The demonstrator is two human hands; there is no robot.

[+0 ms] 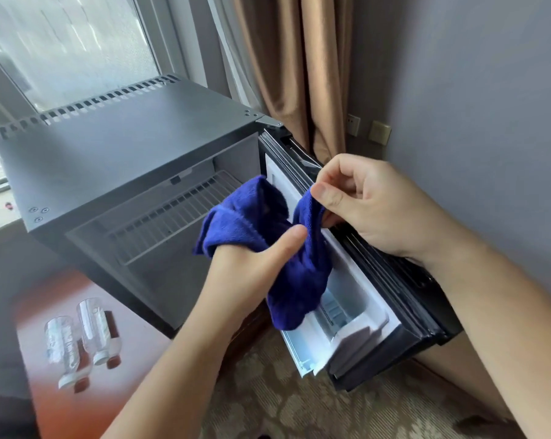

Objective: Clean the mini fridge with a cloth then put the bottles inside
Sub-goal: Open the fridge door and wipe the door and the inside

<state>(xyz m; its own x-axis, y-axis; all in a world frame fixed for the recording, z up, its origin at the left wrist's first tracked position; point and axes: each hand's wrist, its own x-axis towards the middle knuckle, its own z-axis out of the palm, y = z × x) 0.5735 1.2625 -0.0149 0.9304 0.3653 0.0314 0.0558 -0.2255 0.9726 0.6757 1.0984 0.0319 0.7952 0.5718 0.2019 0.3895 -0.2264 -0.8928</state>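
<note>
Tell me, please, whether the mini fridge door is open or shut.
Open: the door is swung out rightward, and the wire shelf inside the mini fridge shows.

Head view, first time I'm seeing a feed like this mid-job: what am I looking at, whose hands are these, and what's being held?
There is no machine here. One camera worn on a person's head looks forward and down at their two bare hands. The left hand grips a bunched blue cloth, and the right hand pinches one end of it. Behind them stands the dark mini fridge, with its door swung open to the right and a wire shelf inside. Two clear bottles with white caps sit on the reddish wooden surface at lower left, outside the fridge.
</note>
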